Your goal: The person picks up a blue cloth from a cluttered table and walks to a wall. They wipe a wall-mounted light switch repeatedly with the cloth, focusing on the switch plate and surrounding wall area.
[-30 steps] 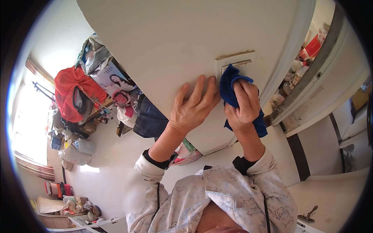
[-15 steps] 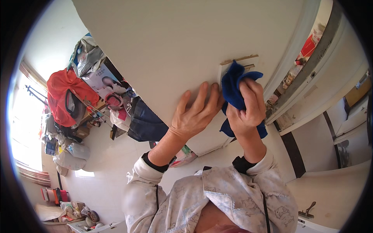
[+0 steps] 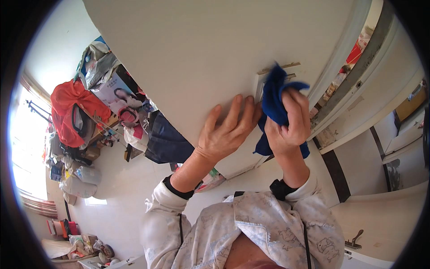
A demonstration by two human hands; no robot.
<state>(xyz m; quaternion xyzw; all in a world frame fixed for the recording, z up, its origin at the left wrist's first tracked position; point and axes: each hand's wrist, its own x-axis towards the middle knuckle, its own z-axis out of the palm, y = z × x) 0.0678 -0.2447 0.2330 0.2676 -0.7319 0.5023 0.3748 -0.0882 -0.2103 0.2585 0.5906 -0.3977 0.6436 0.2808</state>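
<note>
My right hand (image 3: 290, 122) grips a bunched dark blue cloth (image 3: 274, 97), fingers closed round it. The cloth presses over a small pale rectangular plate (image 3: 259, 85) on the white door panel (image 3: 197, 54), hiding most of that plate. Its upper edge shows a brownish, dirty strip. Lower folds of the cloth hang below my right hand. My left hand (image 3: 228, 130) lies against the panel just left of the cloth, fingers spread and holding nothing.
A door frame (image 3: 345, 98) stands close on the right. Left of the panel are a red bag (image 3: 74, 112), a dark blue bag (image 3: 168, 141), a printed box (image 3: 114, 92) and piled plastic bags. A door handle (image 3: 354, 240) shows at the lower right.
My right hand and the cloth have shifted slightly to the right, uncovering a little more of the plate's left side. My left hand stays nearly in place on the panel.
</note>
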